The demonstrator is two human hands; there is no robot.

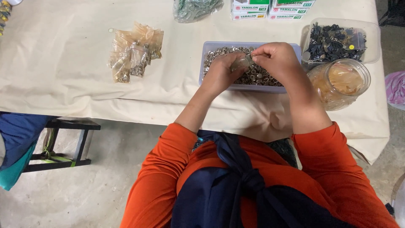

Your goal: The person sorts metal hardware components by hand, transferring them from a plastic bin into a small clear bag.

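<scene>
Over the pale tray (205, 50) of small silvery metal fasteners (257, 75), both hands meet near the middle of the bench (63, 50). Between them sits a small clear plastic bag (241, 63), held above the heap of fasteners. The left hand (221, 75) has its fingers curled narrow around the lower side of the bag, and the right hand (276, 61) pinches the bag's top edge with its fingers closed tight. What lies inside the bag is too small to tell.

Just right of the tray stands a clear jar (341, 82) holding amber-coloured contents, and behind the jar a shallow clear tub (335, 42) is filled with dark metal pieces. Well to the left of the tray, a loose pile of small filled bags (134, 50) lies on the cream cloth covering the bench. At the far edge are flat white boxes (272, 9) stacked side by side, and next to them a bulging clear bag of greenish parts (196, 8).
</scene>
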